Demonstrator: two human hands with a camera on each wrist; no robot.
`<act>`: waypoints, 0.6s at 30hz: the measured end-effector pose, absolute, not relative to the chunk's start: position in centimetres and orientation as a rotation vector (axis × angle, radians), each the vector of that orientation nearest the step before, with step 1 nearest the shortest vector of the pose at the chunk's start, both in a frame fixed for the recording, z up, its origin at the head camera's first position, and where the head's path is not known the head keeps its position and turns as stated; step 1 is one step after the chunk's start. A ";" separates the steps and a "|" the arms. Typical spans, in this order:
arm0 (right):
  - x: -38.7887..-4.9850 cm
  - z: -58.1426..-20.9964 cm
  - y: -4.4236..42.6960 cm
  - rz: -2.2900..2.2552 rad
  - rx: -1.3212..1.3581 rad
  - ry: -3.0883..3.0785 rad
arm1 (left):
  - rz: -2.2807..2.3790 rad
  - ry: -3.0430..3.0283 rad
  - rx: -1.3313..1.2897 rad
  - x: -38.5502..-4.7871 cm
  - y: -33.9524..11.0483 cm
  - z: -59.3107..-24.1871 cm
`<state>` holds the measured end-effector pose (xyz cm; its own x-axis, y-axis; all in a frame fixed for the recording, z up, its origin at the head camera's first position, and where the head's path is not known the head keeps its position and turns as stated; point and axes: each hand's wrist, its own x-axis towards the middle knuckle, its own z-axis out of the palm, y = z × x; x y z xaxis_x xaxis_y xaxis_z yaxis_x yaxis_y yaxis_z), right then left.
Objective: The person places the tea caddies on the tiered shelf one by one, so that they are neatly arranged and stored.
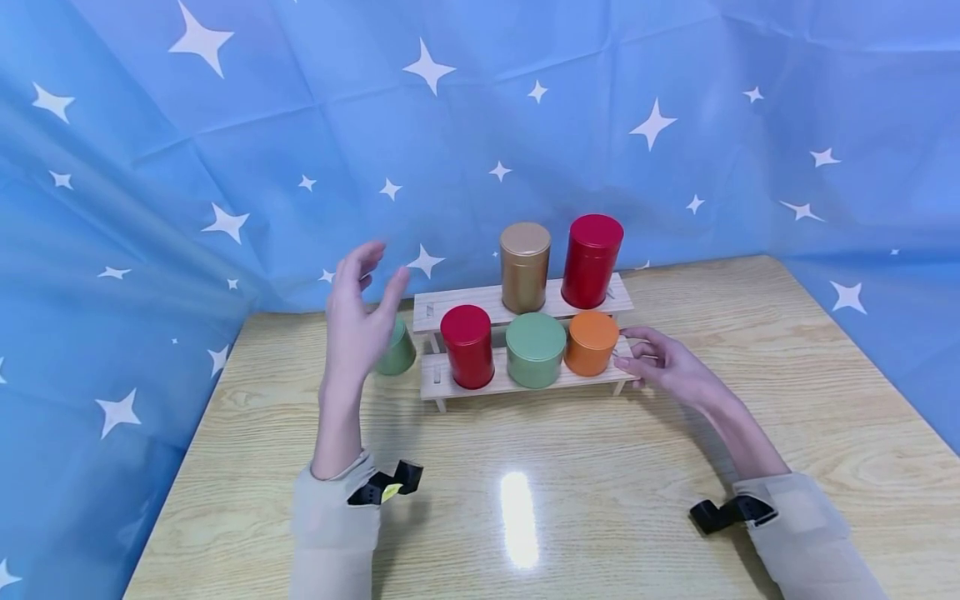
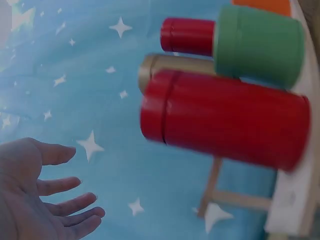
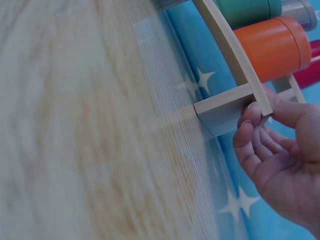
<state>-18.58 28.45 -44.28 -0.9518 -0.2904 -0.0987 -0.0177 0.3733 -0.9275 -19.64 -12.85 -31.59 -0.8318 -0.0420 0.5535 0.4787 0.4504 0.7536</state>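
Note:
My left hand (image 1: 356, 325) is raised left of a two-step wooden rack (image 1: 390, 385), fingers spread and nothing held; below and behind it a green canister (image 1: 397, 357) stands on the table, partly hidden. With thumb and fingertips my right hand (image 1: 671, 367) grips the right end of the lower step, which the right wrist view shows as a board end (image 3: 260, 97). On that step stand a red canister (image 1: 468, 354), a wider green one (image 1: 535, 354) and a short orange one (image 1: 591, 346). The upper step carries a gold canister (image 1: 525, 271) and a tall red one (image 1: 592, 262).
The wood-grain table (image 1: 600, 483) reaches back to a blue cloth (image 1: 300, 125) with white stars, hanging close behind the rack. Each wrist wears a black camera strap, the left one (image 1: 386, 483) and the right one (image 1: 731, 512).

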 end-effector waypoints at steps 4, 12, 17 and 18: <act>-18.6 -44.3 28.4 -1.608 -0.274 2.391 | -1.353 -2.235 -0.328 -19.9 -14.1 -32.8; -18.6 -44.3 28.4 -1.615 -0.286 2.389 | -1.321 -2.409 -0.209 -20.5 -16.4 -36.0; -18.6 -44.3 28.4 -1.613 -0.288 2.389 | -1.285 -2.566 -0.124 -20.9 -17.5 -38.1; -18.6 -44.3 28.4 -1.612 -0.289 2.389 | -1.281 -2.598 -0.109 -21.0 -17.7 -38.5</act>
